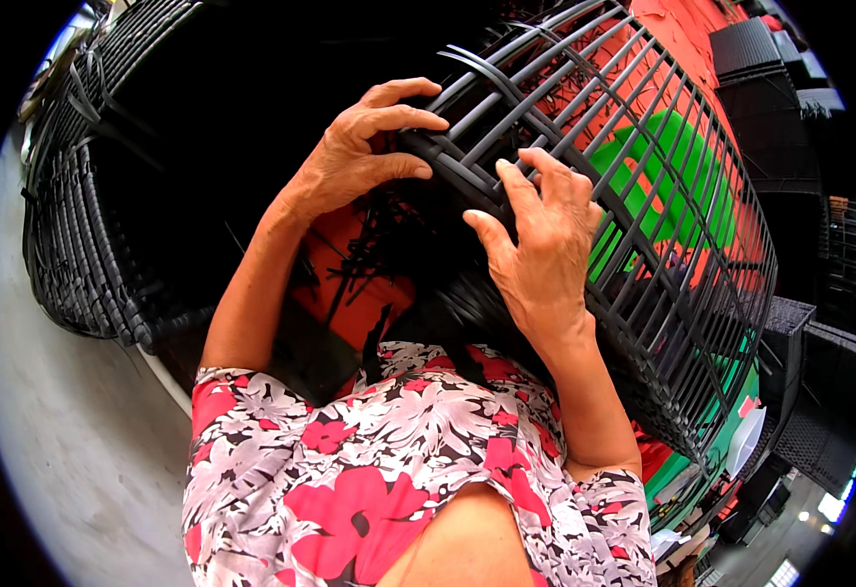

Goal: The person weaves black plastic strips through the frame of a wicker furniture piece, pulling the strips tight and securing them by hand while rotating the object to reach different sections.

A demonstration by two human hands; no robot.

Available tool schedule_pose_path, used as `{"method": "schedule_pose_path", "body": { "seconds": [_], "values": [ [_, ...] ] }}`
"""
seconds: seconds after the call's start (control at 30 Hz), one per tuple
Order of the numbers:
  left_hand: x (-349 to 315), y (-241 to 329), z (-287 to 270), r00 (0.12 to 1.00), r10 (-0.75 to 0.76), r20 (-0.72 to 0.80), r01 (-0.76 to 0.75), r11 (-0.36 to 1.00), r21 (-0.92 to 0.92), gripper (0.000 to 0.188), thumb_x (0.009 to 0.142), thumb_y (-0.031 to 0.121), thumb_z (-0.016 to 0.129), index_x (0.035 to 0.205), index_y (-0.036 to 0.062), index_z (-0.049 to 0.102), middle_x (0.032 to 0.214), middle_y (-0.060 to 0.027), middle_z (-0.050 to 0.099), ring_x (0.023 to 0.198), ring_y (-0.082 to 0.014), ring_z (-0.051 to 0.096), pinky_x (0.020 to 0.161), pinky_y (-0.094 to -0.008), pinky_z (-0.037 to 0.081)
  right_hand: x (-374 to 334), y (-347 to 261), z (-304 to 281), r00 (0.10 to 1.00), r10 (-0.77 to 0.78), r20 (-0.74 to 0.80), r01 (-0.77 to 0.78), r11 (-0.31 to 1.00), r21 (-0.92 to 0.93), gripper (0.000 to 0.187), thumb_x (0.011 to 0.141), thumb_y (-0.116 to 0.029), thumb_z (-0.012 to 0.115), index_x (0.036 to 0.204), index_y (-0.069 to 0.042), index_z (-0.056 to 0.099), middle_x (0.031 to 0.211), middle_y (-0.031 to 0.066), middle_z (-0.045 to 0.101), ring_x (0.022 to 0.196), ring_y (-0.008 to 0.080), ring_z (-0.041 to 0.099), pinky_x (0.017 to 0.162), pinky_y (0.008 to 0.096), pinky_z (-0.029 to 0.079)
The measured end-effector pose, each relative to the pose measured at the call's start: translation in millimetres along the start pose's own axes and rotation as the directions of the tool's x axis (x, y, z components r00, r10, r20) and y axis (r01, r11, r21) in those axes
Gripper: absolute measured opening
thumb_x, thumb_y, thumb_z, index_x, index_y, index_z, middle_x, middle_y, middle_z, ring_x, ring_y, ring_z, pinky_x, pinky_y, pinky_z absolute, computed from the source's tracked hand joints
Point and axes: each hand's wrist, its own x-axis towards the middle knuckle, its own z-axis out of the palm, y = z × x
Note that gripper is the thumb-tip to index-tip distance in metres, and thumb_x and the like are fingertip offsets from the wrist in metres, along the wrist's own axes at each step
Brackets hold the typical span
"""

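A black lattice frame (633,127) with long parallel slats and flat strips woven across them leans in front of me. My left hand (369,137) grips its near left corner, fingers on top and thumb below, partly closed. Around the edge just to the right curls my right hand (550,215), its index finger over the slats and thumb against the rim; the other fingertips are partly hidden. Loose black strips (482,64) stick up from the frame beyond my left hand. Deep shadow hides the frame's underside.
Another black woven piece (85,235) stands at the left beside a pale grey floor (75,421). Behind the lattice show a green plastic seat (677,176) and a red-orange surface (672,24). Black cut strips (349,264) lie below my hands. Dark woven furniture (819,430) is stacked at the right.
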Motion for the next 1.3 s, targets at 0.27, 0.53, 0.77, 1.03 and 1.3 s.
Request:
{"method": "schedule_pose_path", "body": {
  "seconds": [0.27,0.53,0.77,1.03,1.3],
  "values": [
    [-1,-10,-4,0.999,0.004,0.039,-0.002,0.999,-0.046,0.042,0.063,0.011,0.078,0.103,0.0103,0.065,0.127,-0.0061,0.047,0.116,-0.0234,0.046,0.096,-0.0349,0.040,4,0,20,0.997,-0.079,0.007,0.079,0.997,0.007,0.037,0.064,-0.013,0.074,0.097,-0.003,0.062,0.109,0.0075,0.054,0.097,0.0250,0.047,0.080,0.0376,0.034],
    [-34,-8,59,0.747,-0.250,-0.616,0.083,0.954,-0.287,0.056,0.067,0.018,0.077,0.112,0.0031,0.046,0.119,-0.0110,0.043,0.108,-0.0207,0.044,0.093,-0.0329,0.038,8,-3,22,0.995,-0.081,-0.050,0.082,0.997,0.009,0.044,0.065,-0.010,0.072,0.107,-0.005,0.057,0.105,0.0057,0.056,0.096,0.0256,0.049,0.082,0.0383,0.036],
    [-23,36,84,0.486,-0.706,-0.515,0.245,0.676,-0.695,0.053,0.070,0.009,0.071,0.116,0.0006,0.045,0.113,-0.0127,0.046,0.102,-0.0180,0.046,0.088,-0.0299,0.040,6,-6,25,0.991,-0.133,-0.032,0.132,0.991,-0.013,0.038,0.066,-0.006,0.070,0.102,-0.005,0.059,0.101,0.0059,0.058,0.093,0.0253,0.050,0.080,0.0374,0.037],
    [0,49,79,0.369,-0.825,-0.429,0.154,0.509,-0.847,0.052,0.065,-0.002,0.063,0.114,-0.0039,0.044,0.103,-0.0082,0.047,0.095,-0.0143,0.046,0.086,-0.0256,0.039,6,0,32,0.983,-0.176,-0.052,0.175,0.984,-0.013,0.037,0.067,-0.004,0.068,0.103,-0.002,0.059,0.101,0.0070,0.058,0.092,0.0257,0.049,0.079,0.0371,0.039],
    [16,47,76,0.360,-0.843,-0.399,0.165,0.478,-0.863,0.055,0.061,-0.005,0.054,0.115,-0.0062,0.042,0.092,-0.0073,0.049,0.081,-0.0129,0.047,0.075,-0.0249,0.042,7,1,34,0.982,-0.181,-0.053,0.180,0.983,-0.022,0.036,0.069,-0.005,0.067,0.104,-0.001,0.059,0.101,0.0075,0.058,0.091,0.0262,0.049,0.079,0.0370,0.039]
  ]
}}
